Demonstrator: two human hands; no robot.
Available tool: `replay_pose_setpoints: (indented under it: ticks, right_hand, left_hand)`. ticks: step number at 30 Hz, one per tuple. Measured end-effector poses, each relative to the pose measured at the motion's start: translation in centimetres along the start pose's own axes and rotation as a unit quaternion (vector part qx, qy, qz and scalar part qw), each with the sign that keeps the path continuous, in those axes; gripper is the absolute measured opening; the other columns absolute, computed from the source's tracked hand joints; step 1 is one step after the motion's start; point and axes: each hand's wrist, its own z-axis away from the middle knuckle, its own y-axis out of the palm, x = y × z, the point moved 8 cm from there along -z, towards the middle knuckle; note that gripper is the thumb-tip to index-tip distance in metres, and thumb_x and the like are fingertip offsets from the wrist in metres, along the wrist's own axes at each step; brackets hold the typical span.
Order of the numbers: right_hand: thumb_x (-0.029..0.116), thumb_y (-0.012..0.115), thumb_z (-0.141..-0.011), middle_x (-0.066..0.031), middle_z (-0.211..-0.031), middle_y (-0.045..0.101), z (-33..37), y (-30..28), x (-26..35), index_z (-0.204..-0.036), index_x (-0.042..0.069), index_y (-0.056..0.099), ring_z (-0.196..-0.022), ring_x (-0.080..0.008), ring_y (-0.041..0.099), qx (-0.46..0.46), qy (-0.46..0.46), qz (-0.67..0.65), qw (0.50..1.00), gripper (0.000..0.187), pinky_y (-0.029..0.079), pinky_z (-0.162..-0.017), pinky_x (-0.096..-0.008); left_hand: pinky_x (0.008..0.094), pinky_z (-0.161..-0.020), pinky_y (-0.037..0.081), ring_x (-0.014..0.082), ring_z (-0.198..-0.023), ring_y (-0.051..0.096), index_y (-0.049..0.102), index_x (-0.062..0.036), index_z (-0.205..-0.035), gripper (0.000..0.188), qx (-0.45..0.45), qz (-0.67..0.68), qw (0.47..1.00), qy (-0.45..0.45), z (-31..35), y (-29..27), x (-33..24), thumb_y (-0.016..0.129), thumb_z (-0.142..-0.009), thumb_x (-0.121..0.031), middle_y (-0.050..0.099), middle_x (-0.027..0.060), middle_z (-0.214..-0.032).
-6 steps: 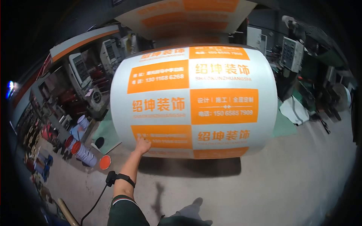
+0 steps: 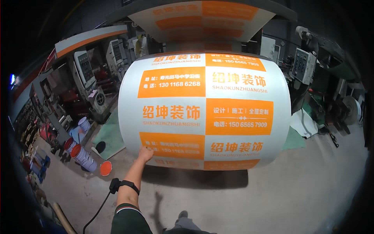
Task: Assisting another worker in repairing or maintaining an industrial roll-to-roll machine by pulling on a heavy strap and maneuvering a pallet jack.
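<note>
A huge roll of white sheet printed with orange blocks and lettering (image 2: 165, 98) fills the middle of the view, lying sideways above the floor. At its lower left my left hand (image 2: 146, 154) rests against the printed face, low on an orange block. The fingers are curled in, and their tips are hidden, so I cannot make out whether anything is in them. A black band with a small box and cable (image 2: 125, 185) circles my left forearm. My right hand is out of view.
Left of the roll stand several buckets (image 2: 83, 159), an orange-red lid (image 2: 106, 168) and machine frames (image 2: 83, 70). A control box (image 2: 304, 64) is at the right, with crumpled white sheet (image 2: 304, 123) below. Printed sheet (image 2: 206, 19) hangs above the roll. A pole (image 2: 64, 218) lies lower left.
My view has shifted a little, so the roll sits slightly lower and further right. My left hand stays at the roll's lower left. My foot shows further left than before.
</note>
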Motion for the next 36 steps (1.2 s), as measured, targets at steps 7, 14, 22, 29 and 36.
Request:
replay_pose_setpoints:
  ticks: [7, 14, 22, 29, 36]
  right_hand:
    - [0.017, 0.045, -0.086, -0.0175, -0.080, 0.060, -7.1, 1.8, 7.8, -0.101, 0.000, 0.048, -0.067, -0.0285, 0.062, -0.002, 0.154, -0.534, 0.831, 0.022, 0.051, -0.055, -0.0385]
    - [0.020, 0.058, -0.080, -0.0140, -0.079, 0.063, -0.5, 0.4, 24.8, -0.103, -0.001, 0.053, -0.066, -0.0219, 0.064, 0.040, -0.027, -0.271, 0.961, 0.032, 0.052, -0.053, -0.0316]
    - [0.021, 0.057, -0.076, -0.0117, -0.067, 0.061, -4.8, -0.7, 5.7, -0.090, -0.001, 0.058, -0.054, -0.0186, 0.060, -0.097, 0.102, -0.297, 0.945, 0.026, 0.050, -0.050, -0.0304]
    - [0.022, 0.055, -0.077, -0.0087, -0.076, 0.063, -3.8, -8.2, -2.2, -0.087, 0.005, 0.059, -0.063, -0.0208, 0.062, -0.244, -0.037, -0.092, 0.965, 0.020, 0.051, -0.068, -0.0305]
    - [0.025, 0.055, -0.082, -0.0073, -0.083, 0.063, -5.4, -16.3, -14.3, -0.094, 0.004, 0.058, -0.069, -0.0186, 0.063, -0.046, 0.253, -0.566, 0.783, 0.024, 0.053, -0.057, -0.0323]
  left_hand:
    - [0.0381, -0.088, 0.041, 0.0362, -0.106, 0.050, 0.058, -0.0045, -0.106, 0.042, 0.144, 0.056, 0.984, 0.093, -4.5, 10.3, 3.7, 0.058, -0.074, -0.031, 0.055, 0.0221, -0.110]
    - [0.0418, -0.086, 0.042, 0.0321, -0.102, 0.053, 0.054, 0.0011, -0.111, 0.044, 0.169, 0.220, 0.960, -0.048, -7.9, 13.9, 11.7, 0.059, -0.076, -0.026, 0.057, 0.0164, -0.109]
    - [0.0446, -0.083, 0.043, 0.0303, -0.089, 0.056, 0.046, -0.0094, -0.118, 0.041, 0.227, -0.081, 0.908, 0.342, -1.9, 21.8, 5.0, 0.043, -0.085, -0.034, 0.057, 0.0152, -0.099]
    - [0.0365, -0.067, 0.047, 0.0293, -0.076, 0.057, 0.054, -0.0048, -0.100, 0.029, 0.640, -0.035, 0.762, 0.096, 30.3, 40.0, -14.9, 0.046, -0.085, -0.028, 0.059, 0.0160, -0.087]
    - [0.0321, -0.049, 0.049, 0.0238, -0.057, 0.058, 0.057, -0.0014, -0.087, 0.027, 0.666, -0.053, 0.737, 0.100, 40.2, 51.9, -33.6, 0.049, -0.086, -0.027, 0.060, 0.0120, -0.072]
